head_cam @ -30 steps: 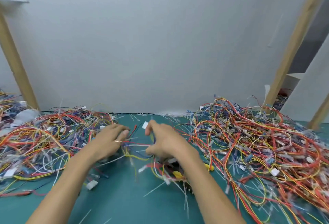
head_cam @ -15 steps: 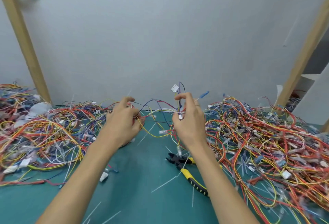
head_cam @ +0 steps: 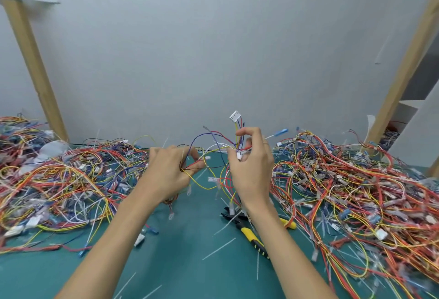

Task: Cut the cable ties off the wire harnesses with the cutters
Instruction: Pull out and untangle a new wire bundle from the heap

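Fingers [head_cam: 247, 131] of the right hand [head_cam: 253, 170] are curled in, and with the thumb they pinch a gathered bunch of the harness [head_cam: 213, 143] just under its white connector [head_cam: 235, 116], which stands up above the knuckles. The left hand [head_cam: 171, 173] grips the other end, its fingers closed round several wires, with red and yellow strands coming out of the fist. The harness hangs in loose loops between the two hands, lifted off the mat [head_cam: 185, 265].

The cutters [head_cam: 251, 235] lie flat on the mat below the right wrist. Neither hand touches them, and the forearm partly hides them, so I cannot tell how their jaws stand. Snipped ties [head_cam: 218, 249] are strewn over the mat. A left pile [head_cam: 59, 180] and a right pile [head_cam: 356, 192] of harnesses flank the hands.

The step in hand looks like spreading this one harness to find its tie; no cut has been set up. A tie may sit inside the pinched bunch by the right thumb, but the strands there are too fine and blurred to be sure.

Next, the left hand probably has to take the bundle alone, holding it taut with the tie turned outward. The right hand can then let go and reach down for the cutters. The blades should bite only the plastic, clear of the thin wires.
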Demonstrator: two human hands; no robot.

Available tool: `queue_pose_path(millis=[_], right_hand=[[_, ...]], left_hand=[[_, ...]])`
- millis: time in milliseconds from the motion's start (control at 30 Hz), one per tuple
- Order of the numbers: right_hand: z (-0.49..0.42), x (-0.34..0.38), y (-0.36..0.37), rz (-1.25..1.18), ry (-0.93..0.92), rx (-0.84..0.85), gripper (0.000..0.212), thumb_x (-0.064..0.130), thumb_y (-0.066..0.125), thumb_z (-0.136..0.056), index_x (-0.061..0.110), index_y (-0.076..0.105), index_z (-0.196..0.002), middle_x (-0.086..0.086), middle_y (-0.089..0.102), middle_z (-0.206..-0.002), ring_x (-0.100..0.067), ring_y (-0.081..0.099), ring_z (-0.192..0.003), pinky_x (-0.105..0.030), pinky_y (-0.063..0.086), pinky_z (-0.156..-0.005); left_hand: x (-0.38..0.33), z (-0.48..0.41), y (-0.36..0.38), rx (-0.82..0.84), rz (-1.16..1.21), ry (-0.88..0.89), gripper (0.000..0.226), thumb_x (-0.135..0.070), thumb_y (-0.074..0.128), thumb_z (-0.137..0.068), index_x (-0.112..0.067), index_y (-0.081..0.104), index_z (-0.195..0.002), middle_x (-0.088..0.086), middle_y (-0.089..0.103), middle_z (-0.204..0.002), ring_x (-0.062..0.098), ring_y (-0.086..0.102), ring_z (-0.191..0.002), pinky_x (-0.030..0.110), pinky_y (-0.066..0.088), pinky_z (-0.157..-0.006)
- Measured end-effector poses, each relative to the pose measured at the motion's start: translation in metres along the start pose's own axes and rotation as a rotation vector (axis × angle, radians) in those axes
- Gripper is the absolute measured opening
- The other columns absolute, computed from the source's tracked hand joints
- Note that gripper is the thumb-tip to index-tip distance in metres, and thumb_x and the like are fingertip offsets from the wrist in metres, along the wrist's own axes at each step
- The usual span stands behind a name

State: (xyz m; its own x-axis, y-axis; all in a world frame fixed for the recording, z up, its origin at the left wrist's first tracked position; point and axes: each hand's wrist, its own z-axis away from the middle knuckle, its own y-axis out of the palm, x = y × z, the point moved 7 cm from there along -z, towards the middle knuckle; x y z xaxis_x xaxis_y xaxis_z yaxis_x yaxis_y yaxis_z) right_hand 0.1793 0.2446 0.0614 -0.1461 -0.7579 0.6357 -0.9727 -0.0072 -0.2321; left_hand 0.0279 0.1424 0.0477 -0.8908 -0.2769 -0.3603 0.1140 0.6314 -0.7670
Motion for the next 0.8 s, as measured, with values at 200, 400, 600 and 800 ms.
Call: queue_pose_path(millis=[200, 400, 600, 800], right_hand=[[0.007, 0.002, 0.005, 0.064, -0.107, 0.018, 0.035, -0.002, 0.067, -0.077, 0.020, 0.057, -0.101, 0.003, 0.048, -0.093, 0.003, 0.048, -0.071, -0.015, 0.032, -0.062], [0.021, 0.004, 0.017, 0.197, -0.201, 0.095, 0.029, 0.002, 0.065, -0.080, 0.020, 0.057, -0.102, 0.000, 0.050, -0.096, -0.019, 0.052, -0.055, -0.033, 0.041, -0.053], [0.021, -0.008, 0.018, 0.193, -0.126, 0.126, 0.031, 0.007, 0.067, -0.081, 0.025, 0.054, -0.102, 0.005, 0.047, -0.096, -0.016, 0.055, -0.057, -0.035, 0.045, -0.052], [0.019, -0.012, 0.014, 0.157, -0.075, 0.126, 0.024, 0.018, 0.072, -0.083, 0.029, 0.057, -0.098, 0.007, 0.043, -0.098, -0.013, 0.060, -0.060, -0.034, 0.048, -0.056]], left_hand=[[0.011, 0.003, 0.008, 0.187, 0.373, -0.117, 0.013, -0.017, 0.071, -0.086, -0.024, 0.062, -0.093, -0.008, 0.068, -0.090, 0.011, 0.061, -0.087, 0.025, 0.044, -0.078], [0.015, 0.010, 0.005, 0.368, 0.751, -0.222, 0.049, 0.017, 0.057, -0.082, -0.021, 0.060, -0.113, 0.008, 0.064, -0.108, 0.012, 0.058, -0.095, 0.014, 0.047, -0.079], [0.026, 0.015, -0.001, 0.389, 0.795, -0.285, 0.024, 0.001, 0.056, -0.094, -0.016, 0.069, -0.105, 0.007, 0.071, -0.103, 0.001, 0.065, -0.087, 0.010, 0.049, -0.072], [0.022, 0.009, 0.005, 0.315, 0.497, -0.191, 0.017, -0.011, 0.077, -0.081, -0.022, 0.066, -0.088, 0.003, 0.069, -0.091, 0.007, 0.062, -0.064, 0.017, 0.046, -0.062]])
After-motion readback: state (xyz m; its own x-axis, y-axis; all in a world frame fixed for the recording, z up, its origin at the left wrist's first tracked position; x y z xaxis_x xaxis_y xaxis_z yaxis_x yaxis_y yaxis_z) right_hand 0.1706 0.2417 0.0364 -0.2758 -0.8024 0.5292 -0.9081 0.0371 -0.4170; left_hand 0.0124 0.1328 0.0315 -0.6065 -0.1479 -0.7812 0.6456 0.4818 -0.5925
